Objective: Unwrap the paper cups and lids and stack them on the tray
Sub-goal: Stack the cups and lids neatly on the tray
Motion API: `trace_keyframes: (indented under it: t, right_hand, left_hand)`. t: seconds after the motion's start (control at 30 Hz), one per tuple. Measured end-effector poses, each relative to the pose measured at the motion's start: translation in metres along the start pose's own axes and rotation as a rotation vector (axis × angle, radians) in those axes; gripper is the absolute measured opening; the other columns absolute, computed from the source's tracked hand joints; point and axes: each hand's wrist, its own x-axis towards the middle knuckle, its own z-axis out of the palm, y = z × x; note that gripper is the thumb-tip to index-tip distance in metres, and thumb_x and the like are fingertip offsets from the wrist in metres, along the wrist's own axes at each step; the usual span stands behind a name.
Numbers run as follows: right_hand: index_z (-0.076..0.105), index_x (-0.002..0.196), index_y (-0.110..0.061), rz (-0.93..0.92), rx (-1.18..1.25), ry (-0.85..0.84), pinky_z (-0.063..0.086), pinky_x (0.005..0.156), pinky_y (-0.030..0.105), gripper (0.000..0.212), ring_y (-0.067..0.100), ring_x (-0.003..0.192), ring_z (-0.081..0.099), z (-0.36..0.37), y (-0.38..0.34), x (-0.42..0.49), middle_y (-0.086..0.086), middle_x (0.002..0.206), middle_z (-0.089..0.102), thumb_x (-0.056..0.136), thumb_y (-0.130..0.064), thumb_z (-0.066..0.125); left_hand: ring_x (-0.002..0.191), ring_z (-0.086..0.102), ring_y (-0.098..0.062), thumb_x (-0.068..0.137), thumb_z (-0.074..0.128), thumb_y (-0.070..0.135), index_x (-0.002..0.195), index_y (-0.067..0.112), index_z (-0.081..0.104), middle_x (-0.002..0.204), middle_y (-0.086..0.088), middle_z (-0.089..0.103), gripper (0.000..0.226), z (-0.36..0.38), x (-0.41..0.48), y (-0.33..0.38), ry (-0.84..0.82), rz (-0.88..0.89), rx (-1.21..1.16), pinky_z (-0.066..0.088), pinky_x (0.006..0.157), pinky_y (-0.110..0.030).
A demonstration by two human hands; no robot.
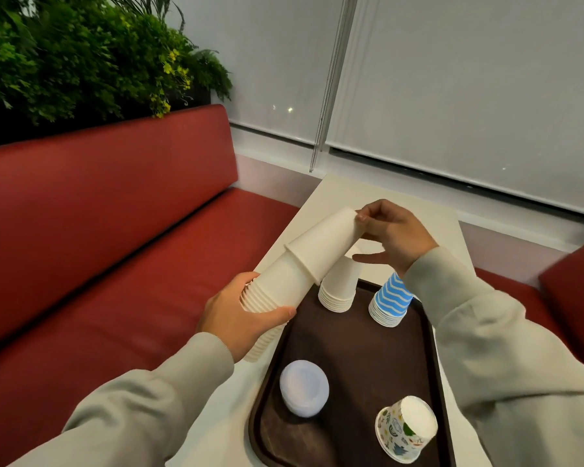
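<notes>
The long stack of plain white cups [284, 284] is being held tilted in the air, over the left edge of the tray [351, 348], with its closed ends pointing up and to the right. The left hand [246, 318] is wrapping round the stack near the bunched rims, thumb across the front. The right hand [395, 234] is pinching the base of the end cup [324, 244], which is sitting partly off the stack; its lower fingers are hanging loose. I cannot make out any wrapper on the stack.

These cups are likely handling as very light, thin-walled things that dent if squeezed mid-wall, and nested ones tend to be clinging together. The stiffer places to be gripping are probably the rolled rims and the base ring, with the stack being supported along its length so it is not bending apart.

On the tray, a short stack of white cups [339, 288] and a blue-striped stack [390, 303] are standing upside down at the far end, near each other. Nearer the camera, a pile of pale lids [304, 387] and a patterned stack [405, 429] are sitting well apart. The tray is resting on a white table [331, 197] beside a red seat [115, 230].
</notes>
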Motion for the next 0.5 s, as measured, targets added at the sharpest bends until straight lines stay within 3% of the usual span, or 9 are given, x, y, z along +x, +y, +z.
trace_keyframes:
  t: [0.1,0.17,0.23,0.33,0.5]
  right_hand:
    - [0.055,0.083,-0.017,-0.043,-0.002,0.145,0.058,0.080,0.052,0.016,0.025,0.093,0.062,-0.017,-0.005,0.011,0.002,0.095,0.060,0.096,-0.009,0.058]
    - [0.056,0.084,-0.024,-0.149,-0.199,0.300,0.056,0.083,0.047,0.013,0.026,0.102,0.060,-0.031,-0.005,0.023,-0.003,0.106,0.063,0.095,-0.017,0.059]
    - [0.058,0.093,-0.023,-0.218,-0.473,0.386,0.047,0.079,0.032,0.003,0.022,0.100,0.056,-0.039,-0.004,0.029,-0.004,0.110,0.060,0.095,-0.024,0.057]
    - [0.058,0.102,-0.016,-0.256,-0.676,0.382,0.038,0.076,0.027,0.009,0.021,0.096,0.050,-0.041,0.008,0.038,0.000,0.106,0.054,0.097,-0.023,0.055]
    - [0.060,0.103,-0.016,-0.133,-0.731,0.373,0.036,0.077,0.028,0.011,0.023,0.095,0.049,-0.027,0.034,0.051,0.001,0.106,0.052,0.098,-0.023,0.053]
  left_hand:
    - [0.085,0.058,-0.002,0.060,0.086,0.053,0.111,0.036,0.058,0.095,0.016,0.064,0.060,-0.004,-0.002,-0.007,0.022,-0.020,-0.016,0.047,0.063,-0.021]
    - [0.085,0.059,-0.003,0.061,0.088,0.049,0.109,0.035,0.059,0.095,0.016,0.065,0.058,-0.007,-0.002,-0.011,0.035,-0.048,-0.065,0.046,0.062,-0.020]
    - [0.087,0.061,-0.006,0.059,0.090,0.047,0.108,0.033,0.061,0.095,0.015,0.067,0.058,-0.009,-0.002,-0.016,0.042,-0.086,-0.126,0.047,0.063,-0.021]
    - [0.085,0.067,-0.010,0.055,0.092,0.043,0.104,0.028,0.066,0.092,0.010,0.071,0.058,-0.013,-0.002,-0.020,0.042,-0.151,-0.230,0.051,0.063,-0.022]
    - [0.070,0.069,-0.006,0.057,0.091,0.032,0.101,0.016,0.070,0.086,0.003,0.075,0.051,-0.015,-0.005,-0.023,0.013,-0.245,-0.402,0.050,0.050,-0.014]
